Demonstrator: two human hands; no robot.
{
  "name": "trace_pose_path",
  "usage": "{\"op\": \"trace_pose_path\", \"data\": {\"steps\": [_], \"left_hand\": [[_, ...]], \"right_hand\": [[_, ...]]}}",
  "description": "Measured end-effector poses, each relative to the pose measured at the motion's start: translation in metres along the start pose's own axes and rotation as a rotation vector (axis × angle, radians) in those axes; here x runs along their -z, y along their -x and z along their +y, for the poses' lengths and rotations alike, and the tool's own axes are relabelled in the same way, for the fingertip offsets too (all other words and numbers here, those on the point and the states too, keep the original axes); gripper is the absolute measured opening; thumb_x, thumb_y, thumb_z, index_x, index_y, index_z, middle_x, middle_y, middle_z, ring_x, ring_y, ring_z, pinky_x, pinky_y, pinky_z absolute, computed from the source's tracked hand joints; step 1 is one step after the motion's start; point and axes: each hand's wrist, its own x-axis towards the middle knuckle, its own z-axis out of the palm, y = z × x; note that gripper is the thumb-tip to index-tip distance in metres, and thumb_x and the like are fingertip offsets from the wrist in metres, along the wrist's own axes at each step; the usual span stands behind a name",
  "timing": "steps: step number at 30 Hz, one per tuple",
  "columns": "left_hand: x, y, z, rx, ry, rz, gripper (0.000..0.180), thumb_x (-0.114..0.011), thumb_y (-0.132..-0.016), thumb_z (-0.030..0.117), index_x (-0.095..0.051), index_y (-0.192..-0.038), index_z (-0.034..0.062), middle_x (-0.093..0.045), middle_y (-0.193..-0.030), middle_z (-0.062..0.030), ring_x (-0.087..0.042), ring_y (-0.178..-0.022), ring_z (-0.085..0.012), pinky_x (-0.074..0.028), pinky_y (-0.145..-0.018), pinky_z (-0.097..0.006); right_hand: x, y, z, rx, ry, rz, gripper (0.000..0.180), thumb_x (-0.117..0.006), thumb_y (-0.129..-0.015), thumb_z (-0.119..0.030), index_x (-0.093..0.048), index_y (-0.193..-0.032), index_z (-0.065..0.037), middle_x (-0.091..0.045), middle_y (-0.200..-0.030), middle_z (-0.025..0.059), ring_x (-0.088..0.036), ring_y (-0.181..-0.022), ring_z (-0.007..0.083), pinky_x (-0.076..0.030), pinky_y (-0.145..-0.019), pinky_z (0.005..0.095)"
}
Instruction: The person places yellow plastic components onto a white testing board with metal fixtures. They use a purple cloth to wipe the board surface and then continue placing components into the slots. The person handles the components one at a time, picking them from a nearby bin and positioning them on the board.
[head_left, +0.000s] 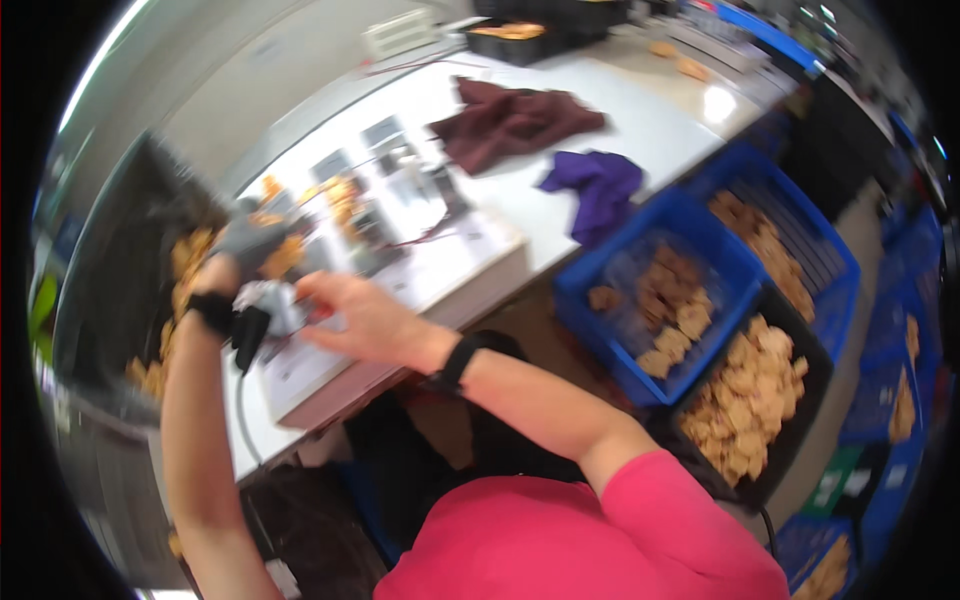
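Observation:
My left hand [250, 238], in a grey glove with a black band at the wrist, reaches over the left end of the white bench fixture [470, 262]. Tan-orange flat pieces [285, 258] lie against its fingers, which are smeared by motion. Close by, my right hand [365, 318] is bare, with a black wristband. Its fingers are bent around a small reddish thing too blurred to name, beside a white-grey bundle [270, 303] at my left wrist. A black cabled device [250, 335] hangs there. Metal blocks [375, 240] stand on the fixture, one with orange pieces on it.
A large dark bin [120, 230] with tan pieces stands at the left. Maroon cloth [515, 120] and purple cloth [597, 188] lie on the white table [650, 120]. Blue crates [625, 235] and a black crate [815, 375] of tan pieces sit at the right.

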Motion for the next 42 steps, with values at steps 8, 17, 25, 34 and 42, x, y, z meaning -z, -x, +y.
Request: {"op": "trace_pose_path", "data": {"steps": [8,17,25,34,42], "left_hand": [[0.031,0.125,0.102,-0.342,0.596,-0.2,0.055,-0.055,-0.094,0.005,-0.04,-0.146,0.0013,-0.057,-0.131,-0.0157,-0.061,-0.115,-0.0219,-0.051,-0.095,-0.032],[-0.057,0.188,0.12,-0.557,0.349,-0.157,0.036,-0.066,-0.081,-0.004,-0.06,-0.117,0.0002,-0.06,-0.117,-0.0135,-0.06,-0.102,-0.0239,-0.047,-0.092,-0.033],[-0.027,0.217,0.002,-0.159,0.578,0.228,0.008,-0.059,-0.09,-0.002,-0.057,-0.097,0.0012,-0.058,-0.098,-0.0062,-0.054,-0.097,-0.0157,-0.041,-0.093,-0.029],[-0.053,0.217,-0.074,0.204,0.932,0.783,0.022,-0.051,-0.104,0.018,-0.059,-0.117,0.0008,-0.062,-0.111,-0.0076,-0.058,-0.112,-0.0163,-0.046,-0.099,-0.033],[-0.093,0.204,-0.097,0.256,0.858,0.492,0.048,-0.045,-0.098,0.021,-0.046,-0.14,-0.0021,-0.051,-0.14,-0.0139,-0.049,-0.129,-0.0216,-0.037,-0.11,-0.035]], "right_hand": [[0.04,0.039,-0.025,-0.298,-0.706,0.182,0.075,-0.071,-0.092,-0.028,-0.025,-0.148,-0.007,-0.059,-0.121,0.0135,-0.06,-0.103,0.018,-0.05,-0.089,0.0339],[0.221,0.205,-0.065,-0.817,-0.301,0.64,0.028,-0.067,-0.091,-0.012,-0.061,-0.117,-0.002,-0.07,-0.106,0.0074,-0.069,-0.095,0.0175,-0.057,-0.081,0.0305],[0.451,0.341,-0.044,-0.673,0.746,1.217,0.044,-0.068,-0.093,-0.02,-0.053,-0.129,0.0,-0.065,-0.106,0.0054,-0.061,-0.095,0.0136,-0.049,-0.082,0.0272],[0.222,0.127,-0.041,-0.662,0.482,0.424,0.018,-0.061,-0.099,-0.017,-0.067,-0.11,-0.004,-0.066,-0.103,0.0018,-0.06,-0.093,0.0084,-0.048,-0.08,0.0242],[0.093,0.023,-0.015,-0.084,0.809,-0.224,0.014,-0.07,-0.087,-0.017,-0.069,-0.099,-0.009,-0.064,-0.092,0.0058,-0.059,-0.092,0.0258,-0.041,-0.083,0.0363]]}}
